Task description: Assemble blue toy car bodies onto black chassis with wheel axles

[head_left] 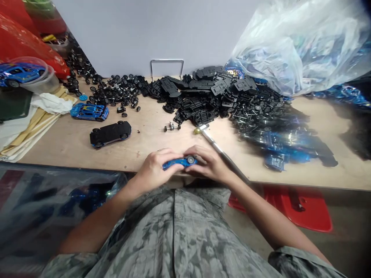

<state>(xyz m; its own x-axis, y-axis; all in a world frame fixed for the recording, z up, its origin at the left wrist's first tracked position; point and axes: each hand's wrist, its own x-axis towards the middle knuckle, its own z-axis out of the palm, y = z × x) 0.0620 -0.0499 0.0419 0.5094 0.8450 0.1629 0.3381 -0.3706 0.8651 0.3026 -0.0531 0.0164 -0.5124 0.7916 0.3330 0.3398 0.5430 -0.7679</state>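
Blue toy car [177, 163], held just above the near edge of the wooden table [72, 146], straight in front of the person's body. Its long axis runs left to right, roughly parallel to that edge. One wheel [190, 159] shows at the right end, turned upward, so the car seems tipped or upside down; which of the two cannot be told.

The car lies between the two hands, so neither is nearer. The left hand [153, 168] covers the left end with its fingers curled down over the body. The right hand [209, 164] closes on the right end beside the wheel, with fingers bent and thumb tucked in. Both hands are shut on the car, and only its middle strip shows between them.

Just right of the right hand, a metal-shafted tool [216, 146] slants from far left to near right, its yellowish tip pointing away. Whether it touches the hand cannot be told.

Farther out lie:
- a loose axle with wheels [172, 126]
- an upturned car [110, 134] to the left
- a finished blue car [89, 112] beyond it
- heaps of black chassis plates [199, 96] and loose wheels [116, 90] along the far side
- a clear plastic bag [301, 46] at the far right
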